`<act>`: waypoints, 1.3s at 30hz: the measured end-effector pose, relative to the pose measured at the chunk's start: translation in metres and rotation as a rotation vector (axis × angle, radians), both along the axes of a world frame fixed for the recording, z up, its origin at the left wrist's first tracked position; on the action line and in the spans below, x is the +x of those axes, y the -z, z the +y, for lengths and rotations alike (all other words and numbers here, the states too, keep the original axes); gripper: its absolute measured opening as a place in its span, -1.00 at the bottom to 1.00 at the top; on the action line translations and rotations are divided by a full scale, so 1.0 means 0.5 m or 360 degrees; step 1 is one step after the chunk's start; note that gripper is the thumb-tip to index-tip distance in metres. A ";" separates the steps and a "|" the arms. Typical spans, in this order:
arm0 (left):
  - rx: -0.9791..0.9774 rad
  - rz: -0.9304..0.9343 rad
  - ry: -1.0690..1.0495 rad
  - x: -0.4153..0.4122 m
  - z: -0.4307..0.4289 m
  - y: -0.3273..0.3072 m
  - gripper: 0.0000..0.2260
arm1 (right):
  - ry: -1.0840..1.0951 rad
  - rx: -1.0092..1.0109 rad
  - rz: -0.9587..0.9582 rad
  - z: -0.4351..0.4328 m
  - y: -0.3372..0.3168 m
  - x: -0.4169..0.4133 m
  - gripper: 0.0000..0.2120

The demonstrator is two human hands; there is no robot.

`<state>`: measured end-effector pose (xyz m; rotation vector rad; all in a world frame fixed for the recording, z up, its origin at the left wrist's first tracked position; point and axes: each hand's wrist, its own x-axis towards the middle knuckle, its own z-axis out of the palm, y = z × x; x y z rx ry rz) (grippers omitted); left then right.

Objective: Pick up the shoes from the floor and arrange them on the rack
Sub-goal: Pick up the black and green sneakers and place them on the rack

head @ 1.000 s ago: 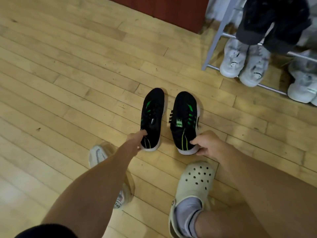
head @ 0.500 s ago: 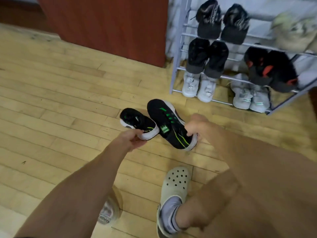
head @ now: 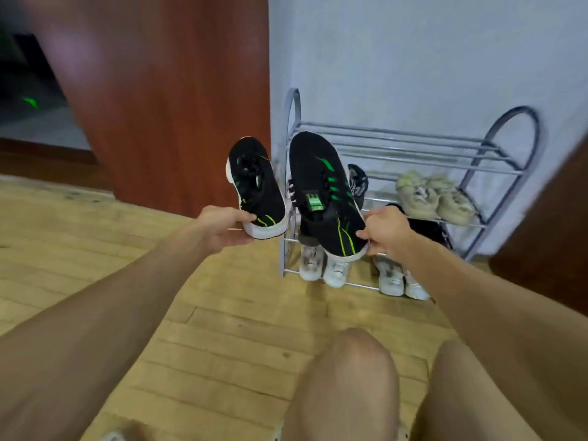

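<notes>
- My knees (head: 356, 377) are bent low at six o'clock, over the wooden floor (head: 222, 329), and no loose shoe is plainly visible on the boards ahead of me.
- I judge the pick-up done for this pair: both black shoes are off the floor and in the air, and setting them down is what is left.
- My left hand (head: 219, 229) is closed on the heel of the left black shoe (head: 259, 189) at about eleven o'clock, thumb over the top edge, fingers under the white sole, toe pointing up.
- My right hand (head: 386, 232) pinches the heel of the right black shoe (head: 327, 192) at about one o'clock, toe up as well, tilted a little.
- Beyond them, at one to two o'clock, stands the metal rack (head: 515, 144) against the wall.
- Its top bars look bare; beige shoes (head: 432, 195) sit on the middle tier, white shoes (head: 391, 278) on the bottom one.
- I judge the top tier the likely free spot.
</notes>
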<state>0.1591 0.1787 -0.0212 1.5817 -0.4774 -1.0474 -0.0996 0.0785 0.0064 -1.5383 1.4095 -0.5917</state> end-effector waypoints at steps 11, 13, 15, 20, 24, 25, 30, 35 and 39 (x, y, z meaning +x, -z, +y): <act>-0.0279 -0.0335 0.0118 -0.052 -0.284 -0.193 -0.69 | 0.0196 0.0084 -0.0577 -0.257 -0.106 -0.053 -0.85; -0.0267 -0.0365 0.0113 -0.056 -0.346 -0.198 -0.74 | 0.0244 0.0095 -0.0593 -0.310 -0.112 -0.036 -0.85; -0.0255 -0.0369 0.0104 -0.059 -0.407 -0.194 -0.79 | 0.0253 0.0122 -0.0602 -0.364 -0.108 -0.020 -0.86; -0.0186 -0.0373 0.0141 -0.054 -0.530 -0.165 -0.78 | 0.0234 0.0210 -0.0683 -0.476 -0.088 0.023 -0.91; -0.0157 -0.0381 0.0185 -0.036 -0.575 -0.139 -0.75 | 0.0241 0.0214 -0.0657 -0.520 -0.073 0.042 -0.91; -0.0152 -0.0387 0.0183 -0.032 -0.580 -0.134 -0.73 | 0.0236 0.0205 -0.0616 -0.522 -0.074 0.046 -0.90; -0.0133 -0.0476 0.0140 -0.029 -0.573 -0.120 -0.82 | 0.0155 0.0201 -0.0421 -0.509 -0.075 0.048 -0.82; -0.0115 -0.0506 0.0175 -0.045 -0.527 -0.144 -0.76 | 0.0021 0.0242 -0.0205 -0.450 -0.087 0.049 -0.65; -0.0031 -0.0544 0.0338 -0.068 -0.456 -0.194 -0.75 | 0.0048 -0.0211 0.0193 -0.376 -0.117 0.059 -0.74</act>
